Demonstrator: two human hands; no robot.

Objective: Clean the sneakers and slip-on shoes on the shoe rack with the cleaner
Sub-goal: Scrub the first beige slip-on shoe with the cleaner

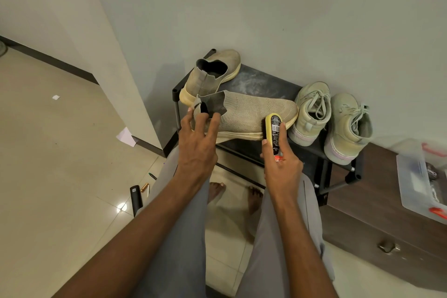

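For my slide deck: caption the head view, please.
Left hand steadies a beige slip-on shoe on the shoe rack while the right hand presses the cleaner against its side.

You have one beige knit slip-on (251,113) lying sideways at the shoe rack's (263,84) front edge, its mate (212,72) behind, two pale green laced sneakers (331,116) at the right, and the yellow-headed cleaner (274,133) touching the slip-on's cream sole

Slip-on shoe (251,111) is matt knit cloth – shoe rack (263,84) looks like dusty black metal, floor tiles (60,176) glossy.
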